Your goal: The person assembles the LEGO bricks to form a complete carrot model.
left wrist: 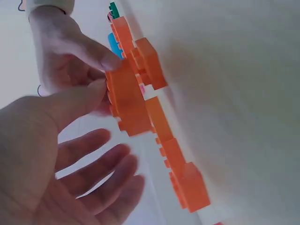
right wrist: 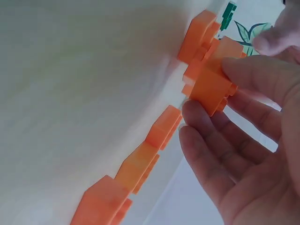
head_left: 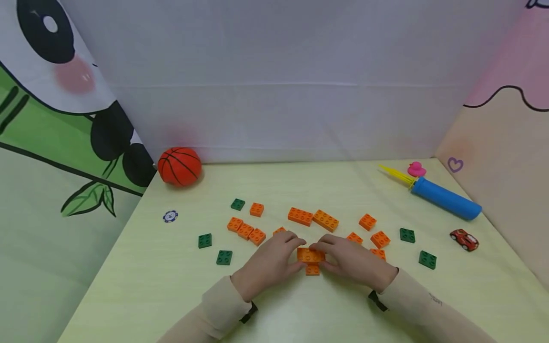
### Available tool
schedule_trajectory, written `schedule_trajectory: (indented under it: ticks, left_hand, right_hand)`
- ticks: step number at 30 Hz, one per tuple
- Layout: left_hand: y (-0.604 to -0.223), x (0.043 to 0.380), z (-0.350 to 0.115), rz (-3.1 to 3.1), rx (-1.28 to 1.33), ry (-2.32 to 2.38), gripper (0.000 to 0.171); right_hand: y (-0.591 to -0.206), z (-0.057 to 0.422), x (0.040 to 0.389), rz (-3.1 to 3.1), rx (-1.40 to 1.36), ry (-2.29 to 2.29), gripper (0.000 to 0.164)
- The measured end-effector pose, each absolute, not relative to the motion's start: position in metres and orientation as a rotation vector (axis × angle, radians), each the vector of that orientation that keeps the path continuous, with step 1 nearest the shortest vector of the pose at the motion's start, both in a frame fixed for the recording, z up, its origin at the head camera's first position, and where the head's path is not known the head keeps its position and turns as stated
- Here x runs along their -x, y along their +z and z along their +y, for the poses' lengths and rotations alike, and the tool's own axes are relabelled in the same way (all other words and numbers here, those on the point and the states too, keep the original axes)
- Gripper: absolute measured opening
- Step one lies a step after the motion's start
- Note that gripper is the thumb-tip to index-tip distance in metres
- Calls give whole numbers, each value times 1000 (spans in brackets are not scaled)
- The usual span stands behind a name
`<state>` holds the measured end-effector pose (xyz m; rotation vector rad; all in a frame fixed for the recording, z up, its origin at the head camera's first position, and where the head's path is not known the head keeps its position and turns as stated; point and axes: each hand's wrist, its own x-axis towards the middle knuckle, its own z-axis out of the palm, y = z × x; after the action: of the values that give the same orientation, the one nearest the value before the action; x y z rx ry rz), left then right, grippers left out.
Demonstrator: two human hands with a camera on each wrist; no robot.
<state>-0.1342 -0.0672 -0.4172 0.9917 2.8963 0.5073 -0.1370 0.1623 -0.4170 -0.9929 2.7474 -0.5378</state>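
Observation:
A long orange toy brick (head_left: pixel 310 256) is between the two hands near the table's front. My right hand (head_left: pixel 349 259) pinches it with thumb and fingertips, the thumb across one face in the right wrist view. My left hand (head_left: pixel 276 259) is at its other end. In the left wrist view the left thumb tip (left wrist: pixel 99 88) is right at the studded side, while the other fingers are spread apart from the brick. A smaller orange brick (head_left: pixel 312 270) shows on the near side, partly covered by the long one.
Several loose orange bricks (head_left: pixel 245 231) lie left of and beyond the hands, others (head_left: pixel 380 239) to the right. Green bricks (head_left: pixel 224 257) lie on both sides. Farther out are a basketball (head_left: pixel 180 166), a poker chip (head_left: pixel 170 216), a blue pump (head_left: pixel 446 197), a pink duck (head_left: pixel 416 169) and a red car (head_left: pixel 464 239).

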Motion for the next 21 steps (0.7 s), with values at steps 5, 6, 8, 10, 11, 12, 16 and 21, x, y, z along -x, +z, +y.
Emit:
schedule_trajectory:
  ticks: [5,6,8,10,11,12,16,21]
  left_hand:
    - [-424,134,-69,2825,-972,462,40]
    - [-425,134,-69,2814,-974,466,39]
    - [-427,134,-69,2797,-978,481,37]
    - [-428,134,-69,2781,-979,488,36]
    - [-429,134,-69,2774,-979,491,36]
    - [-429,134,-69,2768,-979,491,36]
    - [-430,134,-67,2755,-985,501,37]
    - [-432,135,-64,2755,-1010,518,38]
  right_hand:
    - [-417,163,129,2721,1026,-559,34]
    - [-417,163,128,2716,1027,-562,34]
    - [-418,164,127,2711,1038,-572,34]
    - [-419,164,126,2705,1042,-586,34]
    - [-419,165,126,2704,1045,-589,34]
    - [-420,165,126,2702,1047,-591,34]
    - [-421,167,125,2704,1051,-590,34]
    - [-422,170,125,2691,1017,-604,34]
